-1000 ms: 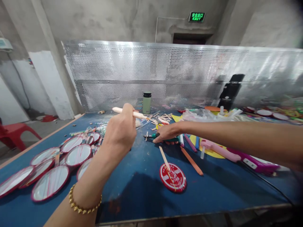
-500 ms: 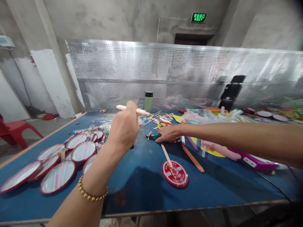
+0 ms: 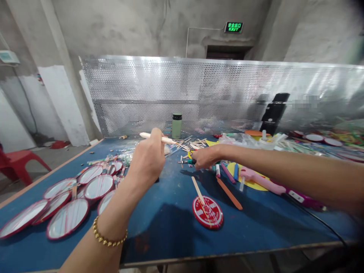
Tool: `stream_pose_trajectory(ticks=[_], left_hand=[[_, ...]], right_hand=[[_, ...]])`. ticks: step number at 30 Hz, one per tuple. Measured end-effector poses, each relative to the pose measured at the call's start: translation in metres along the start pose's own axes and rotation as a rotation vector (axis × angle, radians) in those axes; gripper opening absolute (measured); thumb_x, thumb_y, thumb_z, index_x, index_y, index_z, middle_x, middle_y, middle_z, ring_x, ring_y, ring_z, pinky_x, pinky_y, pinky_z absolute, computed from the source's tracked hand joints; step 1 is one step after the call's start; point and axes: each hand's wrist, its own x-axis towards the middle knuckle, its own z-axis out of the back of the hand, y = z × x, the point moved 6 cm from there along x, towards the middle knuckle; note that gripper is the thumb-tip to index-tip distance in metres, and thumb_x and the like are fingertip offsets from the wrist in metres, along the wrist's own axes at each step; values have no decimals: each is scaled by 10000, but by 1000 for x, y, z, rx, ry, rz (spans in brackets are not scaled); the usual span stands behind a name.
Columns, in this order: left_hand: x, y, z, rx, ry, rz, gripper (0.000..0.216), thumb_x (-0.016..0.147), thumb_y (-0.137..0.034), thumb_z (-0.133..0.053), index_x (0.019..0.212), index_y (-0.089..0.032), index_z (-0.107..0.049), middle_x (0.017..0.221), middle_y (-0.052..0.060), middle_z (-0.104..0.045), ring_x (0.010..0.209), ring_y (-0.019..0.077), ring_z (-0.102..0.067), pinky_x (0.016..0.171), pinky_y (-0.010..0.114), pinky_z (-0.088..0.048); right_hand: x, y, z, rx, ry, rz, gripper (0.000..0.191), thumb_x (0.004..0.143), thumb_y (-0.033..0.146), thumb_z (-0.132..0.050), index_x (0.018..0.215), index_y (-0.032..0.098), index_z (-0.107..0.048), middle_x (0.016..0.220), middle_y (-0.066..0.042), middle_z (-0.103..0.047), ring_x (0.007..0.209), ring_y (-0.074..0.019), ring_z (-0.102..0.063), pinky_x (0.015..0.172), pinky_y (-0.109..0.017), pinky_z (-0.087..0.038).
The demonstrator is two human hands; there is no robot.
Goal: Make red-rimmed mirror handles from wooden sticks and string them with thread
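Observation:
My left hand point(image 3: 148, 161) is closed around a cream-coloured, pen-shaped stick point(image 3: 145, 135), held above the table and pointing right. At the far middle of the table, my right hand point(image 3: 207, 156) is wrapped round pliers with teal handles point(image 3: 187, 161). Their jaws point left, and a shadow lies just below them. Between me and that hand lies a red round lid point(image 3: 208, 216) with white print, a wooden stick point(image 3: 197, 188) resting across it. Beside it is an orange stick point(image 3: 230, 193).
White discs with red rims point(image 3: 68, 218) are piled on the left. Loose wooden sticks point(image 3: 198, 144) lie behind my hands, near a green bottle point(image 3: 176, 127). To the right are a pink glue gun point(image 3: 261, 182) with a black cord and a black object point(image 3: 273, 113) against the perforated metal screen point(image 3: 153, 87).
My right hand has raised the pliers slightly off the table and shifted a little. My left hand keeps its hold on the stick. The whole view has tilted up slightly.

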Motion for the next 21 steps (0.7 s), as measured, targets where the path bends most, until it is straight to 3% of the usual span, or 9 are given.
stream_pose_trajectory(ticks=[6, 11, 21], left_hand=[[2, 5, -9, -2, 34, 4, 190, 968, -192, -350, 920, -167, -531, 638, 39, -569, 567, 179, -464, 533, 307, -261], [2, 5, -10, -2, 40, -2, 186, 971, -189, -357, 937, -158, -537, 677, 58, -602, 578, 179, -486, 534, 309, -265], [1, 3, -12, -7, 28, -17, 177, 963, -194, -367, 927, -175, -540, 671, 52, -617, 578, 180, -522, 524, 297, -290]], right_hand=[[2, 13, -2, -138, -111, 25, 230, 783, 266, -559, 711, 92, -690, 596, -105, -659, 566, -215, -627, 562, -307, -437], [1, 14, -1, -278, -269, 48, 214, 765, 226, -586, 903, 107, -699, 848, -167, -710, 793, -280, -657, 659, -335, -430], [-6, 21, -10, -459, -659, 106, 290, 870, 106, -399, 1085, 63, -588, 1157, -256, -577, 1083, -366, -523, 898, -479, -333]])
